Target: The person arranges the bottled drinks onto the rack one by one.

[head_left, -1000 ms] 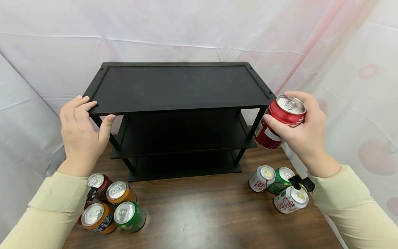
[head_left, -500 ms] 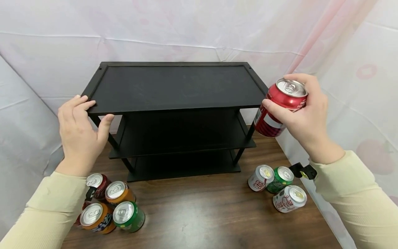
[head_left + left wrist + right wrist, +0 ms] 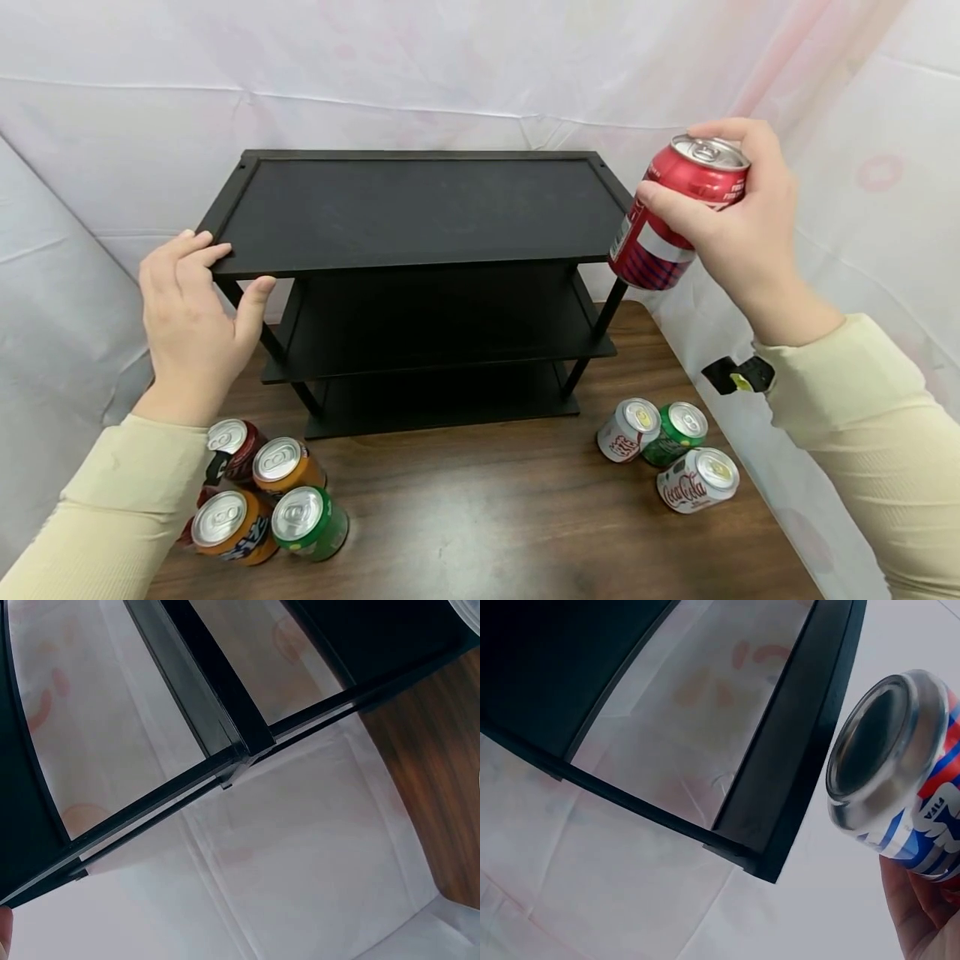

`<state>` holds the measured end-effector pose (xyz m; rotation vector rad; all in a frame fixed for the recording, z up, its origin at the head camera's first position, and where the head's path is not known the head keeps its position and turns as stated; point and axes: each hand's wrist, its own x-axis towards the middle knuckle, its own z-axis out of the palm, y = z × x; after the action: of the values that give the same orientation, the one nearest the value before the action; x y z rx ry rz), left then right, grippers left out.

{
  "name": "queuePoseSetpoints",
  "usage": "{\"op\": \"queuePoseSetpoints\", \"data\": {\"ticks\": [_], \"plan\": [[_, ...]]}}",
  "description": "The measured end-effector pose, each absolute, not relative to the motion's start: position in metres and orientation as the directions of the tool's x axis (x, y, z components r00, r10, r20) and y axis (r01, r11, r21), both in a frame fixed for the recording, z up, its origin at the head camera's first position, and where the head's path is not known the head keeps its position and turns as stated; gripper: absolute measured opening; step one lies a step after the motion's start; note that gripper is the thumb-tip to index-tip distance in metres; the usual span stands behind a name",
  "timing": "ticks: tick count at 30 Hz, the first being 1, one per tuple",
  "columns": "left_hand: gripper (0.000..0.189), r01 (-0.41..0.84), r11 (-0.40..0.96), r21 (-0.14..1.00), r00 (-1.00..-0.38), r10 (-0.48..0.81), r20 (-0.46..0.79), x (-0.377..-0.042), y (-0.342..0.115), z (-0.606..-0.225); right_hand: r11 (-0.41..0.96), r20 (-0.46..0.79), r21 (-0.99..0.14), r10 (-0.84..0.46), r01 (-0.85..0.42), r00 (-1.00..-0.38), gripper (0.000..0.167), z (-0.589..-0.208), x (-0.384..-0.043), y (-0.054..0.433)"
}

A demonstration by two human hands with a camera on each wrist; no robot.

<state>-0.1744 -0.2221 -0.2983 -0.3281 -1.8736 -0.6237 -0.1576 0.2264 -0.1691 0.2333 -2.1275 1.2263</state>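
A black three-tier shelf (image 3: 427, 208) stands on the wooden table against the back curtain. My left hand (image 3: 197, 312) rests on the top board's left front corner, fingers over the edge and thumb apart; just a fingertip of it shows in the left wrist view. In the air by the top board's right front corner, my right hand (image 3: 750, 225) grips a red soda can (image 3: 678, 212), thumb and fingers around its side and the lid facing up. The right wrist view shows the can's silver bottom (image 3: 874, 742) beside the shelf, with blue and white print above it.
At the table's left are several cans, including a green can (image 3: 310, 523), an orange can (image 3: 232, 527) and a dark red can (image 3: 238, 446). On the right stand a silver can (image 3: 628, 431), a green can (image 3: 677, 433) and a white Coca-Cola can (image 3: 697, 481).
My right hand has lifted the red can from beside the shelf's right corner up to above the top board's front edge level. My left hand has stayed on the left corner.
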Motion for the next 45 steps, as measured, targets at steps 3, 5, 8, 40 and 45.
{"op": "queuePoseSetpoints", "data": {"ticks": [3,5,8,40,45], "plan": [[0.078,0.501,0.824,0.265,-0.380,-0.066,0.923,-0.174,-0.221,-0.298,0.554,0.587,-0.724,0.181,-0.411,-0.789,0.049,-0.162,-0.160,0.225],[0.078,0.498,0.826,0.265,-0.380,-0.067,0.923,-0.174,-0.221,-0.299,0.562,0.557,-0.737,0.189,-0.376,-0.809,0.049,-0.158,-0.161,0.224],[0.079,0.494,0.828,0.265,-0.379,-0.069,0.923,-0.172,-0.220,-0.298,0.579,0.518,-0.746,0.193,-0.329,-0.834,0.050,-0.152,-0.163,0.221],[0.078,0.488,0.827,0.277,-0.385,-0.081,0.920,-0.168,-0.219,-0.296,0.617,0.399,-0.747,0.120,-0.247,-0.909,0.060,-0.137,-0.225,0.202],[0.078,0.488,0.828,0.276,-0.382,-0.082,0.921,-0.168,-0.219,-0.297,0.624,0.394,-0.742,0.109,-0.246,-0.913,0.062,-0.139,-0.235,0.199]]}}
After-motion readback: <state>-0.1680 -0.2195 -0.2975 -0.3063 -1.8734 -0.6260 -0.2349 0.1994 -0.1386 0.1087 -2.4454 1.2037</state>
